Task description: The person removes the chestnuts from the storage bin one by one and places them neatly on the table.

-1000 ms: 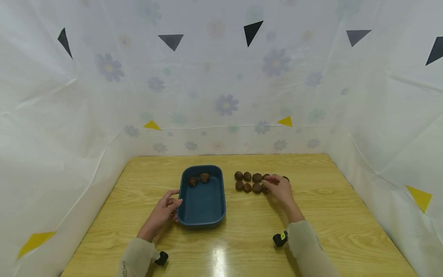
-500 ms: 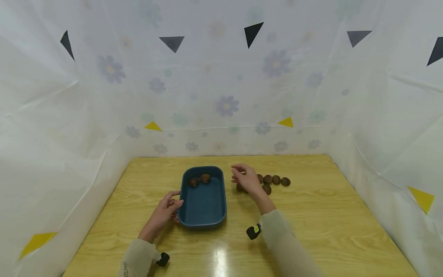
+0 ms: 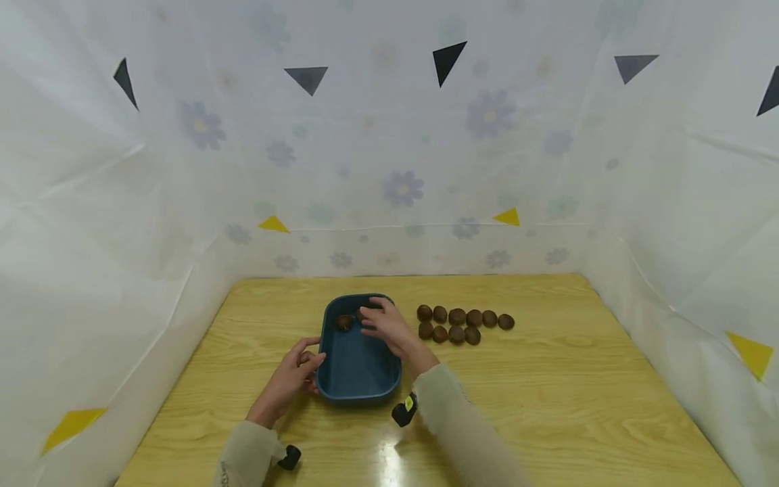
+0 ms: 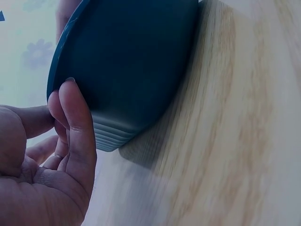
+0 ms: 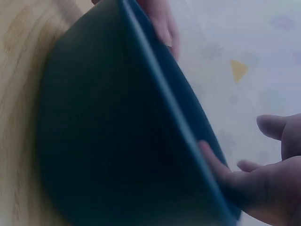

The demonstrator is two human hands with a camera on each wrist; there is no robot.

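A dark blue rectangular tray (image 3: 359, 368) stands on the table with two chestnuts visible at its far end. One chestnut (image 3: 343, 322) is in plain sight; the other chestnut (image 3: 360, 314) is partly covered by my right fingertips. My left hand (image 3: 286, 379) grips the tray's left rim, thumb on the edge and fingers against the outer wall (image 4: 127, 70). Over the tray's far right part reaches my right hand (image 3: 394, 331), its fingers and thumb apart. In the right wrist view that hand (image 5: 277, 181) comes over the rim with its thumb spread, and I see nothing held.
Right of the tray lie two rows of chestnuts, a longer far row (image 3: 457, 316) and a shorter near row (image 3: 456, 334). The wooden table (image 3: 548, 392) meets white flowered sheeting (image 3: 402, 135) at the back and sides.
My right hand has moved left from the chestnut rows to over the tray, uncovering the rows. My left hand stays on the tray's rim.
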